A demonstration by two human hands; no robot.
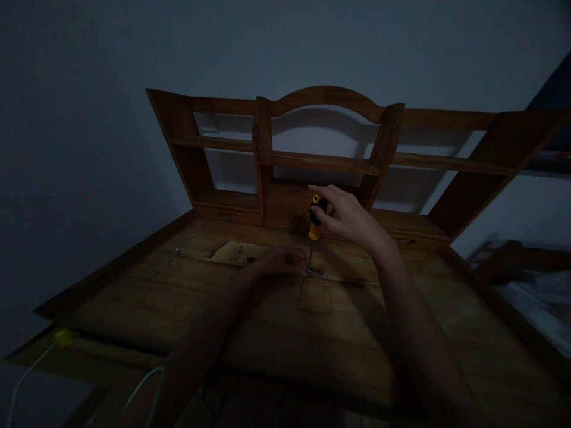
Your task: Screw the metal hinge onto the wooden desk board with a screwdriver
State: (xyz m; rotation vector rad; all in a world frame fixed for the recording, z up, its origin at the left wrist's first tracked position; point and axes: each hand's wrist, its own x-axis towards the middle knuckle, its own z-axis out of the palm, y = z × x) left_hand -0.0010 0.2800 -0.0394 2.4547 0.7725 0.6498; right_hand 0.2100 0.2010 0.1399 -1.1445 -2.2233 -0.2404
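My right hand (347,219) is closed around the top of a yellow and black screwdriver (316,217), which stands upright with its shaft pointing down onto a small metal hinge (314,272) on the wooden desk (250,309). My left hand (281,260) rests on the desk just left of the hinge, fingers curled close to the shaft's tip. A small rectangular wooden flap (316,295) lies below the hinge. The scene is dim.
A wooden hutch with shelves and an arched centre (325,156) stands at the back of the desk. Small metal parts (175,253) lie at the left. A white cable with a yellow plug (63,337) hangs at the front left. A bed edge (530,285) shows at right.
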